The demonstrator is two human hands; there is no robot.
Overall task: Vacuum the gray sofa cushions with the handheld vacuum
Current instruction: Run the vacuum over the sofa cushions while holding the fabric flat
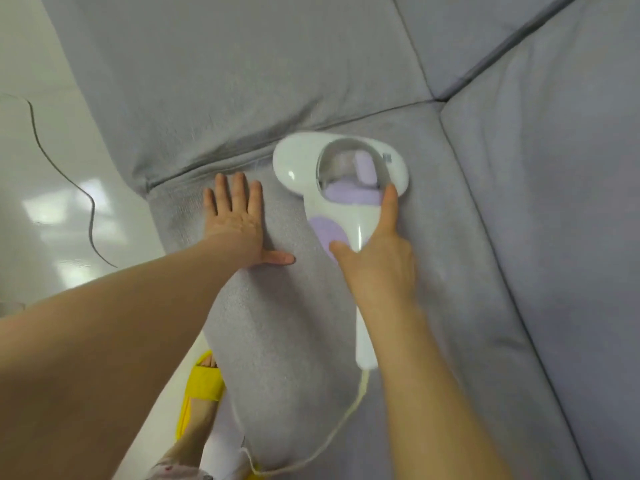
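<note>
— Where are you?
— Mid-pass: my right hand (377,268) grips the handheld vacuum (341,174) by its handle, forefinger stretched along it, head on the seat cushion (284,323) just beyond my fingertips.
— And the left hand (239,220)?
— Flat, fingers straight, pressing the fabric beside it. Next, I reckon, a steady sweep sideways.

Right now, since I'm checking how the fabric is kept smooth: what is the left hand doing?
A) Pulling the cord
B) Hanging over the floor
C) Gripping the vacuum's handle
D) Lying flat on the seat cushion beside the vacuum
D: the left hand lies flat with straight, spread fingers on the seat cushion, clear of the vacuum, which the right hand holds by its handle.
</note>
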